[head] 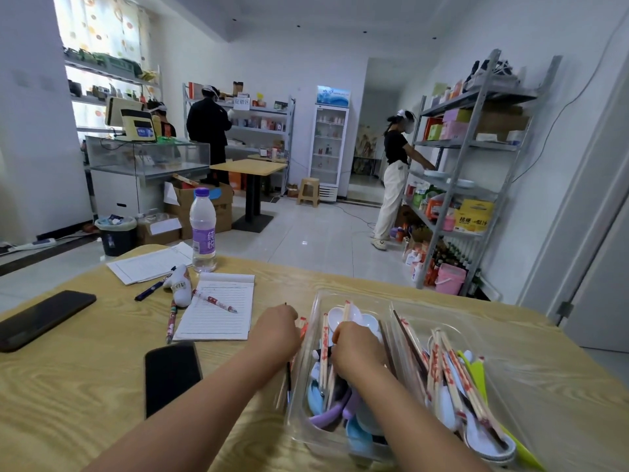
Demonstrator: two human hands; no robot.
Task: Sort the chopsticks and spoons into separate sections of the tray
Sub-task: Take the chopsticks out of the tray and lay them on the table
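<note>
The sorting looks barely begun: both sections of the clear plastic tray [391, 303], which sits on the near right part of the wooden table [85, 386], hold a mix. In the left section, white spoons [354, 316] lie at the far end, purple and blue ones at the near end, and several paper-wrapped chopsticks [324, 352] lie among them. The right section holds a bundle of wrapped chopsticks [452, 373] lying across more white spoons [476, 434], so nearly everything is left to separate. The left hand [274, 332] is just outside the tray's left wall, fingers curled round a few chopsticks [302, 327] whose red-printed ends stick out beyond the knuckles. The right hand [357, 349] reaches down into the left section, fingers curled among the utensils; I cannot tell whether it grips anything, since the fingertips are hidden.
</note>
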